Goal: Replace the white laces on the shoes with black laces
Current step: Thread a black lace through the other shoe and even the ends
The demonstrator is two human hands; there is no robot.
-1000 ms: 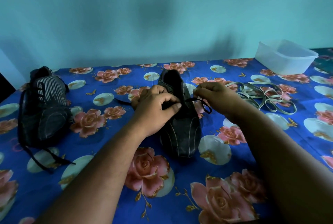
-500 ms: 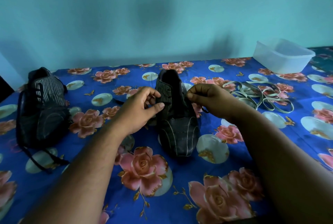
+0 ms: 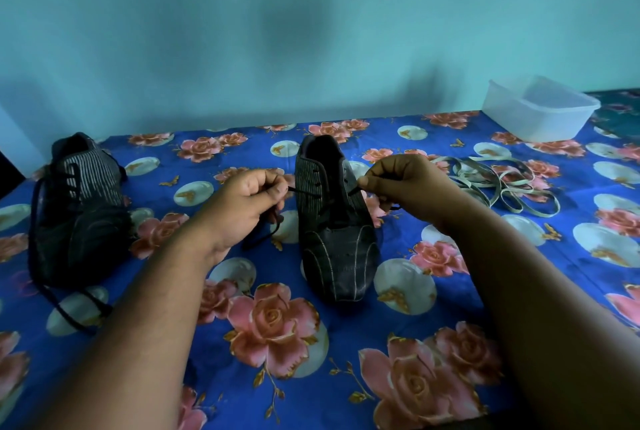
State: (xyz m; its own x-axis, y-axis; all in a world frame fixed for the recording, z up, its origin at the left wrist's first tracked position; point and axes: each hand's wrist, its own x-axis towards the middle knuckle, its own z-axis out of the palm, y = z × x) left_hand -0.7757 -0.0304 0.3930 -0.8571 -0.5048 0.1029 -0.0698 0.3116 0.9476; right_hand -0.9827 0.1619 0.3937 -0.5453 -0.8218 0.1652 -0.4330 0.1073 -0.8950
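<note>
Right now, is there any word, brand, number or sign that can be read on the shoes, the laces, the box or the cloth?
None can be read.
Middle shoe: pale curved lines and stripes only, no legible brand.
Left shoe: stripes only, too dark to show any mark.
Plastic container: plain, no label visible.
White laces: no print.
Tablecloth: roses and butterflies, no text.

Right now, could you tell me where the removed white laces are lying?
In the head view, the white laces lie loose on the floral cloth, right of the right hand, in front of the plastic container.
</note>
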